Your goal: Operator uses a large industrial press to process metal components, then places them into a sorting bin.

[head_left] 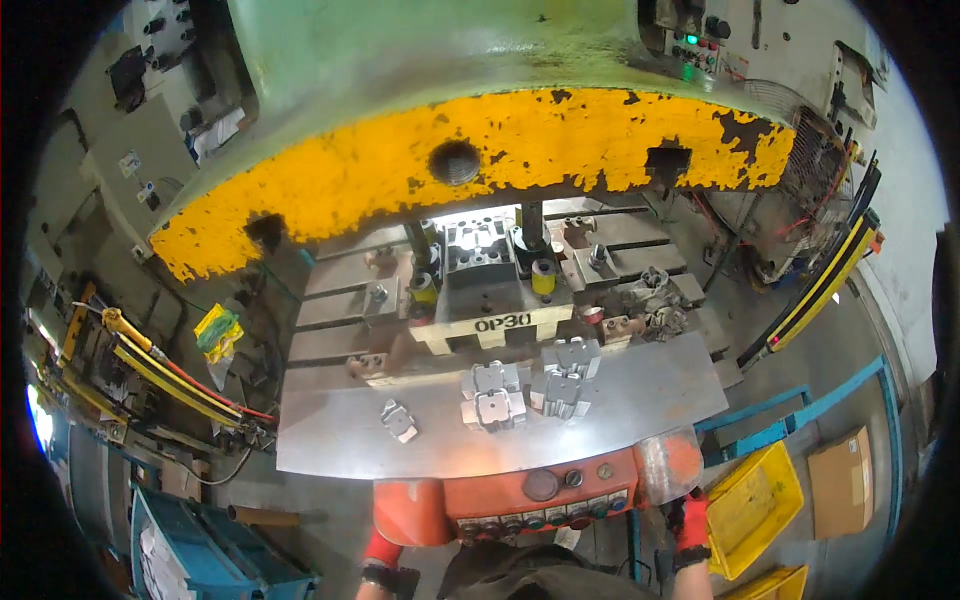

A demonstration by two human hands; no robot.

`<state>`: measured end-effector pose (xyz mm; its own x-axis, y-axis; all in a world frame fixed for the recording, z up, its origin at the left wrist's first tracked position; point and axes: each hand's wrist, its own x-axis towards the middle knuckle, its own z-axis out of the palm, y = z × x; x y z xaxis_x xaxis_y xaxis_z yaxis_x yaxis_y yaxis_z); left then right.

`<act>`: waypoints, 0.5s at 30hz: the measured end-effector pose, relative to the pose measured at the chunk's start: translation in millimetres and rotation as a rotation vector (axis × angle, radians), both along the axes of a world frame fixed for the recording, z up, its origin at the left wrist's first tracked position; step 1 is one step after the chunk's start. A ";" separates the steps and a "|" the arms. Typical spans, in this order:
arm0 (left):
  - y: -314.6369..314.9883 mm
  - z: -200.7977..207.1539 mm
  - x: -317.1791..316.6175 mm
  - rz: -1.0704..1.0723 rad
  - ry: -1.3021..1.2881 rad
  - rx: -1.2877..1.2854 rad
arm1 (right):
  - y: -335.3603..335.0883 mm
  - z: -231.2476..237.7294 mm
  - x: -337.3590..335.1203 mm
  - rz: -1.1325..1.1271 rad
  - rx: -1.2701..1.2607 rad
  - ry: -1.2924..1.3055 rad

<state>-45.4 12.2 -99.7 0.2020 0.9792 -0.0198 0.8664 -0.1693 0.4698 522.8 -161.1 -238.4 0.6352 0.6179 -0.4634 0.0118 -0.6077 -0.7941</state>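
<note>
My left hand [383, 549], in a red glove, is at the left end of an orange control box [490, 493]; its fingers are hidden under the rounded guard. At the box's right end, my right hand [690, 522], in a red and black glove, reaches beside the other guard [670, 465], its fingers mostly out of sight. On the steel plate [330, 440] beyond the box lie several silver metal parts, in two groups [494, 394] [566, 376], and a single metal part [399, 420] to the left. Behind them stands a press die [490, 328].
A chipped yellow press ram [570, 140] hangs over the die. Yellow-black guard posts [175, 378] [820, 285] flank the press. Yellow bins [755, 505], a cardboard box [840, 482] and a blue rail [800, 415] are at right. A blue cart [200, 540] stands at lower left.
</note>
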 end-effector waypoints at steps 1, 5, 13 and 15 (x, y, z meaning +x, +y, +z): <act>-0.8 11.0 6.8 -0.011 -0.036 0.081 | 12.5 -2.8 0.8 0.215 0.018 -0.110; -2.5 37.0 24.0 0.085 -0.114 0.103 | 59.3 15.3 0.1 0.436 0.302 -0.468; -13.3 29.7 19.6 0.123 -0.129 0.098 | 66.9 48.4 -11.5 0.373 0.262 -0.305; -16.2 26.7 15.9 0.124 -0.116 0.091 | 71.0 44.9 -10.2 0.474 0.198 -0.429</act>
